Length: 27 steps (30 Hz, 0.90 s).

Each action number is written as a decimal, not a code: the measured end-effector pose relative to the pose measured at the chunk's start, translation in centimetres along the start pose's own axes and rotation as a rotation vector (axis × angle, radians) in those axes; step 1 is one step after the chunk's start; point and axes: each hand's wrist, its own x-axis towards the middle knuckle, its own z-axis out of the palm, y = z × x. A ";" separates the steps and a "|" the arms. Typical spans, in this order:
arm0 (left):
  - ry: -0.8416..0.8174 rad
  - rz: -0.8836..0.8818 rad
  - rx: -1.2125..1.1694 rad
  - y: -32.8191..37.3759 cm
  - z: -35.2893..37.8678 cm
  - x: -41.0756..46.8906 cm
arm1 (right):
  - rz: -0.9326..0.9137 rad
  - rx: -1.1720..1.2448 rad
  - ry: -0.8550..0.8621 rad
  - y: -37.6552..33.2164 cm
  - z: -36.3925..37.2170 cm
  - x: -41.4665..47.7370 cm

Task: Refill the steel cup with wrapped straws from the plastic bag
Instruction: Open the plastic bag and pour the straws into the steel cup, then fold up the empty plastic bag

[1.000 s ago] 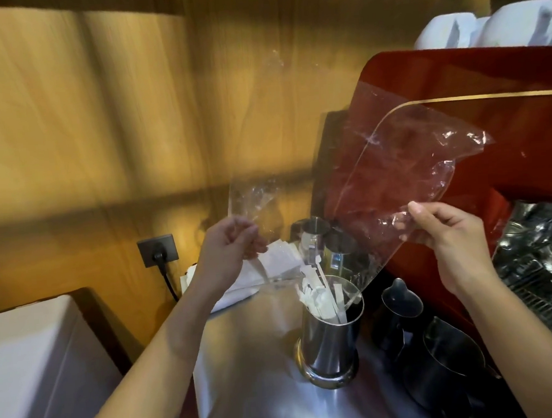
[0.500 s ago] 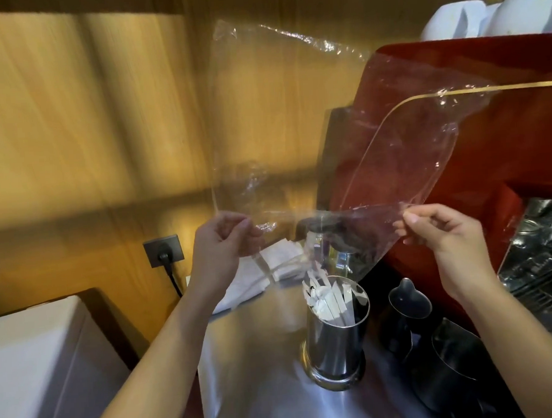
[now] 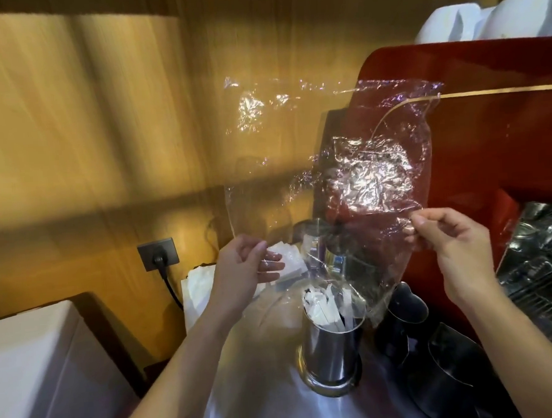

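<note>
Right below and between the two hands sits the steel cup (image 3: 331,344), upright on the steel counter (image 3: 264,403), with a bunch of wrapped straws (image 3: 322,304) poking out of its mouth. Above it I've got the plastic bag (image 3: 347,178) held up like a sheet; it looks empty from here, I can't spot a single straw inside it, so I'd guess the refill is basically done. Left hand (image 3: 243,269) pinches the bag's lower left edge between thumb and fingers, right hand (image 3: 458,246) pinches the lower right edge the same way, and the two are spread well apart.

What worries me: the bag's bottom corner hangs right at the cup rim, maybe touching the straw tips, hard to tell through the clear film. If I yank the bag sideways it could snag a wrapper and flick straws out, or tip the cup. It's tall, so I doubt it takes much. Just right of the cup, under my right hand, are dark pitchers (image 3: 404,323), and near my left hand a stack of white napkins (image 3: 201,284), so stray straws could land in either. The red espresso machine (image 3: 489,124) is behind the bag, and loose film drifting onto it wouldn't be great.
</note>
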 end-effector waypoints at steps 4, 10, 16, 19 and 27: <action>0.004 0.016 -0.079 0.5 0.8 0.1 | -0.103 0.011 0.031 -1.4 -0.1 0.5; -0.024 0.063 -0.040 1.0 -0.8 0.1 | -0.086 -0.014 0.022 -1.6 -0.1 0.6; 0.009 0.129 -0.050 3.1 -2.4 0.1 | -0.137 0.024 0.058 -2.5 0.9 0.8; 0.033 0.127 -0.045 3.3 -2.1 -0.4 | -0.164 0.050 0.062 -3.0 1.5 1.1; -0.042 0.171 -0.107 5.8 -4.2 -1.0 | -0.160 0.127 0.000 -4.7 2.2 2.1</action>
